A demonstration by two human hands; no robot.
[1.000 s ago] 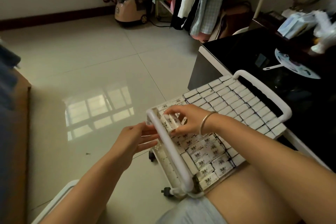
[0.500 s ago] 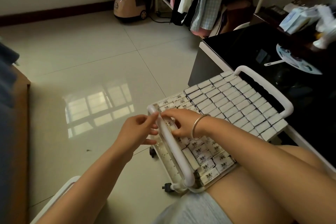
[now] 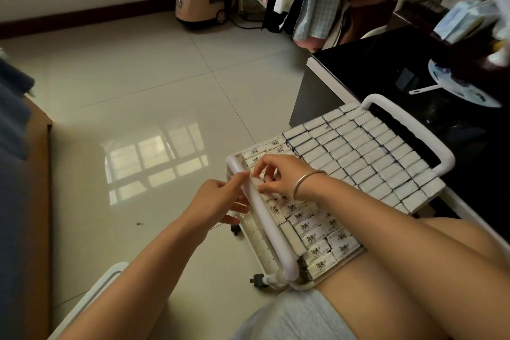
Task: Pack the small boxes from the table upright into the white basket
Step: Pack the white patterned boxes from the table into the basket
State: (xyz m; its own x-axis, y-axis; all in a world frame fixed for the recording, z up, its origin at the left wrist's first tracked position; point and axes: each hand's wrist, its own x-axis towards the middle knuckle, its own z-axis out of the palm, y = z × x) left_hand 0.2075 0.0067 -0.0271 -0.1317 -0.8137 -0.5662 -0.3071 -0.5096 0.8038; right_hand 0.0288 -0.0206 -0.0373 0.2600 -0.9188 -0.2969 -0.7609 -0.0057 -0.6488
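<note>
I am watching through the head camera, which is looking down on the basket [image 3: 414, 127]. It is standing on small wheels [image 3: 258, 281] on the tiled floor [image 3: 138, 91], just beside the black desk [image 3: 372, 63] and against the person's bare thigh.

The far part of the basket is showing tight rows of boxes [image 3: 358, 157] standing upright, plain white tops facing up. In the near part, printed boxes [image 3: 317, 232] are lying flat, pressed against each other.

The right hand [image 3: 281, 174], with a bracelet [image 3: 306, 183] on its wrist, is reaching over the flat ones to the basket's near-left corner. Its fingers [image 3: 259, 167] are curling down, and forefinger and thumb are pinching one box [image 3: 258, 181] right against the inner side of the white rail [image 3: 265, 218]. I cannot tell whether that box is standing fully upright or tilting, since the fingers are covering most of it.

The left hand [image 3: 218, 201] is staying outside the basket, on the other side of the rail. Its fingers [image 3: 237, 179] are lying almost straight; the upper one is touching the rail opposite the pinched box, the lower ones are stretching along the basket's outer wall. It is gripping nothing.
</note>
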